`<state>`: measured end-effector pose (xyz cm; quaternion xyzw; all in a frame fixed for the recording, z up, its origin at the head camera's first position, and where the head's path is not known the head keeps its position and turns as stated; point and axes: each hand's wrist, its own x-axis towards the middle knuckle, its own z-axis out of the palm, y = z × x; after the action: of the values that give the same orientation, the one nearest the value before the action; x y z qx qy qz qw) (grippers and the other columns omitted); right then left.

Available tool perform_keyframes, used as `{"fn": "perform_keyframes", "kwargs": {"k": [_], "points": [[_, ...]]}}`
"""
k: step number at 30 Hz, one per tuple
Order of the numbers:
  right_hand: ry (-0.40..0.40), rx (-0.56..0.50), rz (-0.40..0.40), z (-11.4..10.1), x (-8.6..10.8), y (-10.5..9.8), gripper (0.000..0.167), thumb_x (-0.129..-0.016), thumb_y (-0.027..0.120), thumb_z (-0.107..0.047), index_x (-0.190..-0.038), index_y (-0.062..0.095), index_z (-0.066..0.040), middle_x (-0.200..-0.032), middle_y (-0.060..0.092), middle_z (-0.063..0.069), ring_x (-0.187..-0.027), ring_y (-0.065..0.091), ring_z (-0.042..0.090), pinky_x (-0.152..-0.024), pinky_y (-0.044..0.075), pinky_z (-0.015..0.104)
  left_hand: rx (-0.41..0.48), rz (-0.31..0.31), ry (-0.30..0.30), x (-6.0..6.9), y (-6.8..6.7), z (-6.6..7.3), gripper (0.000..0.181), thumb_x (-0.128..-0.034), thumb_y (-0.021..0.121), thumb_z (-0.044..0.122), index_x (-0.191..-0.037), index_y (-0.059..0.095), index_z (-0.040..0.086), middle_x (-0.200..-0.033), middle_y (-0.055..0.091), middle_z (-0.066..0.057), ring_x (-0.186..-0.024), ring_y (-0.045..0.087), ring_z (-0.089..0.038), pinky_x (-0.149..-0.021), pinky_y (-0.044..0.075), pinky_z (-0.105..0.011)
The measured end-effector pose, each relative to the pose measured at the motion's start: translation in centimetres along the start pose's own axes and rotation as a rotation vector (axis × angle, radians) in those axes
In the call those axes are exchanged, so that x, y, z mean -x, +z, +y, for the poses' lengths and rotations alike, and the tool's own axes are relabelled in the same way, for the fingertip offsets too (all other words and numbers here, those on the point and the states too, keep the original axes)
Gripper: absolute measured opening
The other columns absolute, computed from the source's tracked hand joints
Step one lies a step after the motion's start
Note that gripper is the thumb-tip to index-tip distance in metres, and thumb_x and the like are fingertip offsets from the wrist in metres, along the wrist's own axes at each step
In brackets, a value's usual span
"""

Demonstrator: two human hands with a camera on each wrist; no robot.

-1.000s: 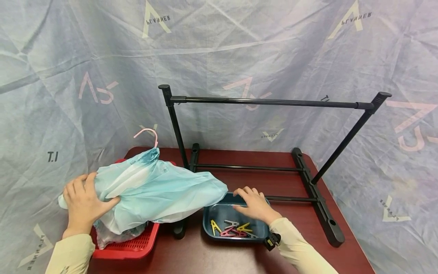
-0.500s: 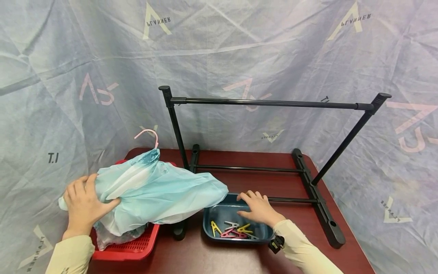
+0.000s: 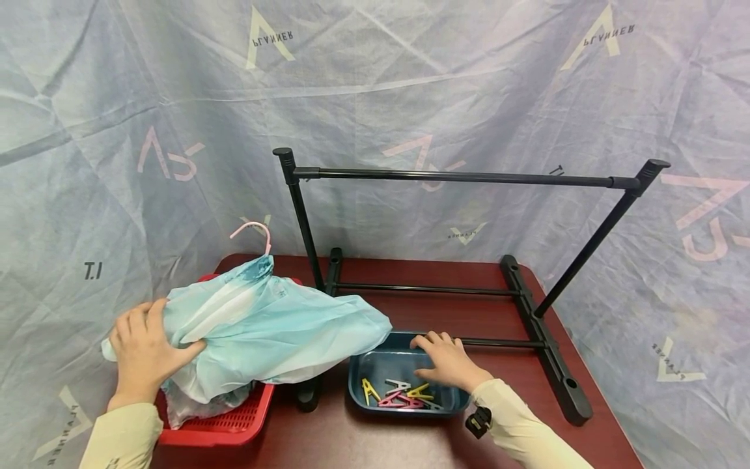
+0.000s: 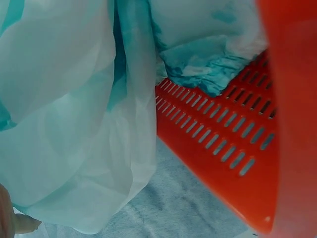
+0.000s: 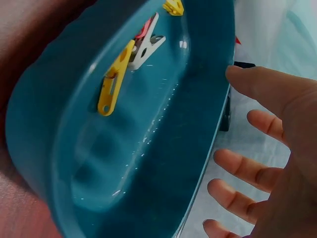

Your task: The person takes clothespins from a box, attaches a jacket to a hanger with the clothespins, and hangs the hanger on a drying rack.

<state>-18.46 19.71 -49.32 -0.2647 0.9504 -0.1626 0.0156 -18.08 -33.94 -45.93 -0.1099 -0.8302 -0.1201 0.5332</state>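
Observation:
A light blue and white garment (image 3: 293,326) on a pink hanger (image 3: 268,242) lies over the red basket. My left hand (image 3: 143,355) grips its left side, thumb across the front. In the left wrist view, cloth (image 4: 74,129) hangs beside the basket wall, and part of the hand (image 4: 9,215) shows at the lower left. My right hand (image 3: 451,363) hovers at the right of the blue bin (image 3: 404,413), fingers spread and bent, holding nothing. In the right wrist view, the hand (image 5: 292,163) is beside the bin's rim; clothespins (image 5: 116,79) lie inside the bin.
A black rack (image 3: 445,175) stands on the dark red table (image 3: 363,446), its feet behind and right of the bin. The red basket (image 3: 252,420) at the left holds more cloth (image 3: 205,402). Grey printed fabric (image 3: 375,98) hangs behind.
My right hand has moved slightly to the right and down over the bin's right side. The left hand and garment look almost unchanged.

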Motion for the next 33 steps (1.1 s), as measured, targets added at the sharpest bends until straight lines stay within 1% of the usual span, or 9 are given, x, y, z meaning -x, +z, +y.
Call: {"fn": "perform_keyframes", "kwargs": {"k": [4, 9, 15, 21, 28, 33], "points": [[-0.003, 0.014, 0.001, 0.3, 0.3, 0.3, 0.045, -0.081, 0.081, -0.032, -0.120, 0.061, -0.021, -0.111, 0.059, 0.006, -0.100, 0.053, 0.031, -0.074, 0.038, 0.048, 0.006, -0.004, -0.002, 0.1, 0.0, -0.1, 0.105, -0.0712, 0.044, 0.086, -0.118, 0.057, -0.008, -0.105, 0.052, -0.034, -0.091, 0.041, -0.056, -0.066, 0.029, -0.064], [0.000, 0.024, 0.002, 0.7, 0.6, 1.0, 0.044, -0.079, 0.083, -0.028, -0.116, 0.061, -0.022, -0.107, 0.058, 0.004, -0.098, 0.052, 0.028, -0.073, 0.035, 0.046, 0.017, -0.014, -0.003, 0.1, 0.0, -0.1, 0.103, -0.0726, 0.045, 0.084, -0.118, 0.057, -0.008, -0.106, 0.052, -0.034, -0.092, 0.041, -0.056, -0.066, 0.029, -0.063], [-0.007, 0.045, -0.018, 0.9, 0.9, 1.6, 0.045, -0.078, 0.084, -0.028, -0.117, 0.062, -0.019, -0.103, 0.056, 0.004, -0.094, 0.050, 0.027, -0.074, 0.036, 0.048, 0.021, -0.017, -0.017, 0.1, -0.1, -0.1, 0.098, -0.0729, 0.047, 0.078, -0.118, 0.057, -0.009, -0.106, 0.052, -0.034, -0.093, 0.041, -0.056, -0.067, 0.029, -0.064], [-0.028, 0.078, -0.034, 0.9, 0.9, 2.1, 0.046, -0.078, 0.084, -0.029, -0.116, 0.062, -0.019, -0.099, 0.054, 0.002, -0.087, 0.045, 0.023, -0.069, 0.032, 0.042, 0.027, -0.012, -0.006, 0.1, 0.0, 0.0, 0.095, -0.0731, 0.049, 0.074, -0.117, 0.057, -0.009, -0.105, 0.052, -0.035, -0.091, 0.041, -0.057, -0.069, 0.030, -0.065], [-0.061, 0.125, -0.040, 0.7, 1.1, 2.5, 0.044, -0.076, 0.085, -0.027, -0.113, 0.062, -0.018, -0.099, 0.055, 0.003, -0.084, 0.043, 0.022, -0.068, 0.032, 0.041, 0.018, -0.023, 0.007, 0.0, -0.2, 0.0, 0.090, -0.0727, 0.050, 0.068, -0.117, 0.057, -0.009, -0.105, 0.052, -0.034, -0.090, 0.041, -0.056, -0.069, 0.031, -0.065], [-0.068, 0.149, -0.049, 0.8, 1.2, 2.8, 0.044, -0.076, 0.086, -0.027, -0.111, 0.062, -0.018, -0.098, 0.055, 0.004, -0.084, 0.043, 0.023, -0.067, 0.032, 0.040, 0.013, -0.020, 0.008, 0.0, -0.3, 0.0, 0.088, -0.0718, 0.051, 0.066, -0.118, 0.057, -0.008, -0.105, 0.053, -0.034, -0.090, 0.042, -0.056, -0.068, 0.031, -0.064]]}}
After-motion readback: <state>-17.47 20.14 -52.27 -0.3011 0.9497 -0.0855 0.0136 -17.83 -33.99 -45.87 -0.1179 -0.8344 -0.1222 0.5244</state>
